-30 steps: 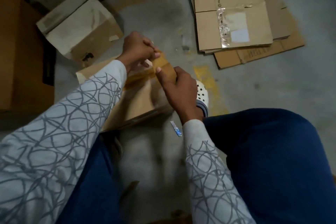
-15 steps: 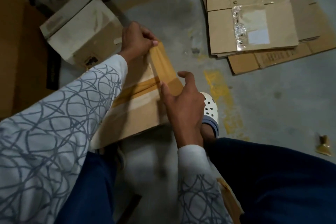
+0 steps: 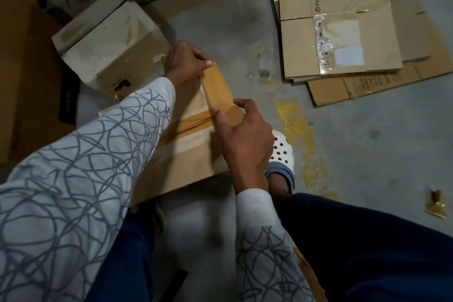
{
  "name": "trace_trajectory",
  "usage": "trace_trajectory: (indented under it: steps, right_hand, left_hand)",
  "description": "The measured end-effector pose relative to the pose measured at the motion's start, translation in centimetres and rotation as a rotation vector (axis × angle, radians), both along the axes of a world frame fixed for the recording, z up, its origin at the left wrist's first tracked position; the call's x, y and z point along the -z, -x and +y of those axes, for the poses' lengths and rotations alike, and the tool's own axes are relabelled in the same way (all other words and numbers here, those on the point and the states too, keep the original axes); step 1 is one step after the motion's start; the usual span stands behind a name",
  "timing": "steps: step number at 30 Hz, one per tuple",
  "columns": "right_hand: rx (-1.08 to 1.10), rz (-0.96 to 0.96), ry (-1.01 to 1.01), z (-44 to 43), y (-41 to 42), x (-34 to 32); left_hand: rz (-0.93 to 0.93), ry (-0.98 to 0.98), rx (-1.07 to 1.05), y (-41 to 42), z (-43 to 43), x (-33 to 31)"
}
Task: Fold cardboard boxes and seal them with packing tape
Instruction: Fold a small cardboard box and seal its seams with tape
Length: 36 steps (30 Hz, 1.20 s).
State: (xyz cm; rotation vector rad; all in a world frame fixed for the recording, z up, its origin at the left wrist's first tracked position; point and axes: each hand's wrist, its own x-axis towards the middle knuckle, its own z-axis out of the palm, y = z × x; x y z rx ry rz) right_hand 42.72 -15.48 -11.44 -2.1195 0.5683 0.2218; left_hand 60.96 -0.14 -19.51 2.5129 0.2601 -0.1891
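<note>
Left hand [image 3: 186, 64] pinches the far end of the packing tape [image 3: 218, 86], thumb on top, fingers curled under. Right hand [image 3: 245, 130] pinches the near end, right at the edge of the cardboard box [image 3: 186, 157]. The strip runs taut between the two grips, lifted off the box top. To land it clean, I'd hold that tension, square it across the taped band [image 3: 186, 125] already there, lower it flat, then rub outward so no wrinkles set. Both wrists bend down, forearms reaching forward over the knees. The box sits on the concrete floor [image 3: 367, 154] between the feet, flattened cartons [image 3: 343, 32] well apart.
</note>
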Motion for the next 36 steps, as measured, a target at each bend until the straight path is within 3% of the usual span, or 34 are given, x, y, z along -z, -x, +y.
trace_trajectory:
  steps: [6, 9, 13, 18, 21, 25, 36]
  right_hand:
    - [0.036, 0.000, -0.004, -0.1, 0.0, 0.4]
    - [0.071, -0.028, -0.031, 0.0, -0.1, 0.7]
    - [0.084, -0.058, -0.012, 0.2, -0.2, 1.0]
    - [0.022, -0.007, 0.001, 0.0, 0.2, 0.5]
    - [-0.035, 0.031, 0.027, 0.0, 0.3, 0.2]
    - [-0.046, 0.083, -0.025, -0.2, 0.6, -0.1]
    - [0.074, 0.167, 0.037, -2.1, 7.7, 0.5]
  left_hand:
    - [0.088, -0.002, -0.111, -0.1, 0.5, 0.5]
    - [-0.118, -0.016, -0.121, 2.1, 0.2, 1.0]
    - [-0.169, 0.237, -0.163, 5.6, -0.2, 2.0]
    - [-0.036, -0.129, -0.068, 6.1, -0.4, 2.1]
    - [0.017, -0.224, -0.009, 5.8, -0.8, 1.8]
    - [0.073, -0.209, -0.010, 5.8, -0.7, 1.0]
    - [-0.010, -0.265, 0.049, 6.2, 0.0, 1.6]
